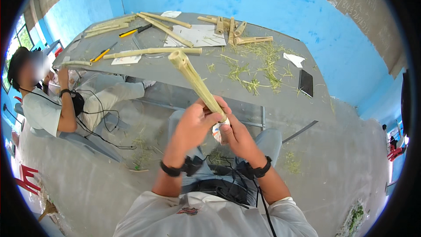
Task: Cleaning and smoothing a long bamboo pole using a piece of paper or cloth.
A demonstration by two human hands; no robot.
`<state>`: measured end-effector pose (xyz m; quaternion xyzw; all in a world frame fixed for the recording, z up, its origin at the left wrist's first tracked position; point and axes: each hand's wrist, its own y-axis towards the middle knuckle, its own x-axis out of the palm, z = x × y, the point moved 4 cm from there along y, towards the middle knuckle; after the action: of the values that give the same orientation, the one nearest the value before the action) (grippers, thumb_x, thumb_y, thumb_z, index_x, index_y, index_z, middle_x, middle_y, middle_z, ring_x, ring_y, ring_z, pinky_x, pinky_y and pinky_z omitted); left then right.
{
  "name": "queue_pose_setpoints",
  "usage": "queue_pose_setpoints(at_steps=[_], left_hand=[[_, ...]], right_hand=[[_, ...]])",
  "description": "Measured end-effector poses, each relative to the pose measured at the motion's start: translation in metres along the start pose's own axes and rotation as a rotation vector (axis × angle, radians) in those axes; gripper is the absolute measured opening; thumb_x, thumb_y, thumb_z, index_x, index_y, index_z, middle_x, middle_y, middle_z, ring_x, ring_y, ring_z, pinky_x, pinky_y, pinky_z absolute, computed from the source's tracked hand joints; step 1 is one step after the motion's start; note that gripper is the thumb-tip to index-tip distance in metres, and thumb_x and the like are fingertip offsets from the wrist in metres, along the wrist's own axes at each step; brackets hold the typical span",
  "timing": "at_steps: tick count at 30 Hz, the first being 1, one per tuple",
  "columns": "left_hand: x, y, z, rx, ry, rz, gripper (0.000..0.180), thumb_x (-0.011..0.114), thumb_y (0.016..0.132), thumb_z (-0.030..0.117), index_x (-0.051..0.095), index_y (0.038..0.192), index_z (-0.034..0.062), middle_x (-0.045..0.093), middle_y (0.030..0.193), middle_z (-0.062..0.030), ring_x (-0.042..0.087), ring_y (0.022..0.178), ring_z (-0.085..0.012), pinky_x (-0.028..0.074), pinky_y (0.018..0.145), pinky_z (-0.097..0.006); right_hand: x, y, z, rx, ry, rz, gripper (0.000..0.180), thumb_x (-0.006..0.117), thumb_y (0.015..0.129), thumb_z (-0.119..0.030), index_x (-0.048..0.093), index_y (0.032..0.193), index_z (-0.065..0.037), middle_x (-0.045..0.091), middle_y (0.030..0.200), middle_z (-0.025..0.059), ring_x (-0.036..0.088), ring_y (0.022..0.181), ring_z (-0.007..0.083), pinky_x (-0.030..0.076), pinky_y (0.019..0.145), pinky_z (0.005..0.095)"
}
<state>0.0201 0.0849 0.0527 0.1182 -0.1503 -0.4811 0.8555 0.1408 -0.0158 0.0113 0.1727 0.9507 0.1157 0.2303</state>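
A pale green bamboo tube (195, 78) slants up and away from my lap, its cut hollow end pointing toward the table. My left hand (191, 120) is closed around its lower part, thumb lying along the near side. Just beside it, my right hand (239, 135) is closed at the tube's bottom end, where a crumpled white piece of paper or cloth (217, 132) with coloured marks pokes out between the fingers. How far this white piece goes round the bamboo is hidden by my hands.
Ahead stands a grey table (210, 68) with bamboo lengths (151, 51), short cut bamboo pieces (232, 31), green shavings (267, 68), a yellow-handled knife (100, 55), white paper (199, 35) and a dark phone-like slab (306, 83). A co-worker (44, 101) sits at the left.
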Motion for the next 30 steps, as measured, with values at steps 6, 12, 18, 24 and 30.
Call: queue_pose_setpoints(at_steps=[6,12,18,24,30], left_hand=[[-0.004,0.002,0.007,0.016,-0.239,-0.514,0.016,0.060,0.095,0.012,0.061,0.106,0.0004,0.065,0.105,-0.0094,0.061,0.098,-0.0169,0.049,0.091,-0.032],[0.007,0.009,-0.014,0.045,0.013,0.158,0.024,0.062,0.094,0.015,0.056,0.111,-0.0002,0.066,0.106,-0.0127,0.062,0.101,-0.0179,0.048,0.093,-0.033],[-0.006,-0.002,0.006,-0.077,-0.218,-0.433,0.028,0.065,0.093,0.022,0.057,0.110,0.0009,0.063,0.108,-0.0115,0.059,0.101,-0.0201,0.047,0.093,-0.036],[-0.001,0.005,-0.019,0.001,-0.014,0.184,0.024,0.062,0.094,0.020,0.057,0.106,-0.0004,0.063,0.104,-0.0114,0.059,0.099,-0.0173,0.047,0.090,-0.033],[0.000,-0.006,0.022,-0.108,-0.198,-0.265,0.034,0.065,0.093,0.027,0.056,0.111,-0.0006,0.064,0.103,-0.0112,0.061,0.105,-0.0212,0.042,0.105,-0.040]], right_hand=[[-0.001,-0.007,0.006,-0.001,0.389,-0.543,0.042,0.043,0.105,-0.030,0.047,0.135,-0.001,0.056,0.096,0.0029,0.051,0.086,0.0133,0.046,0.079,0.0295],[-0.007,0.010,0.009,-0.126,-0.318,0.166,0.041,0.044,0.104,-0.032,0.050,0.128,0.001,0.058,0.094,0.0167,0.058,0.085,0.0256,0.046,0.076,0.0390],[0.001,-0.003,0.006,-0.288,0.250,-0.549,0.039,0.045,0.105,-0.030,0.050,0.129,0.000,0.056,0.091,0.0058,0.053,0.085,0.0171,0.046,0.077,0.0333],[0.010,0.011,0.006,-0.179,-0.291,0.198,0.036,0.045,0.103,-0.033,0.054,0.112,0.000,0.056,0.092,0.0215,0.056,0.086,0.0414,0.046,0.076,0.0445],[-0.002,-0.010,0.004,0.036,0.319,-0.606,0.035,0.049,0.103,-0.032,0.054,0.115,0.000,0.059,0.091,0.0124,0.059,0.088,0.0206,0.047,0.076,0.0355]])
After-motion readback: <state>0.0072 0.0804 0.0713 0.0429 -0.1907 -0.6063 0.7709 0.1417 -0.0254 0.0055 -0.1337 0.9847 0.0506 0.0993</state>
